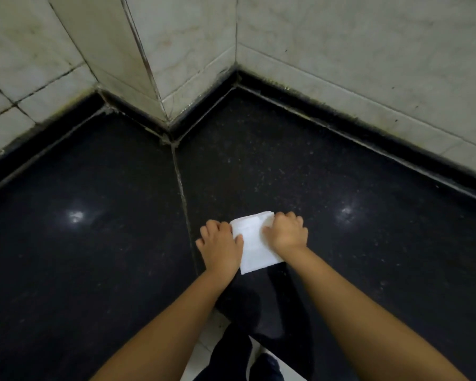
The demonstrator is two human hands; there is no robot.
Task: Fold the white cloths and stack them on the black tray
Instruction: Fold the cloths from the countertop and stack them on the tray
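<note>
2 bare hands press on 1 folded white cloth that lies on a dark, speckled stone counter, close to its near edge. The left hand rests flat on the cloth's left side, fingers spread and loose, the thumb lying over the fabric's edge while the other fingers reach past it onto the stone; it grips nothing. The right hand covers the cloth's far right corner with its fingers curled downward over the folded layers, pressing rather than lifting (whether the fingertips pinch the edge underneath cannot be told). The cloth is a compact rectangle, several layers showing at its far end. A pale grout seam runs across the counter just left of the left hand. Grey-white tiled walls meet the counter at an angled corner well beyond the cloth. 2 bright light reflections sit on the polished stone, 1 to each side. No writing, brand or label can be read anywhere on the cloth, counter or tiles.
</note>
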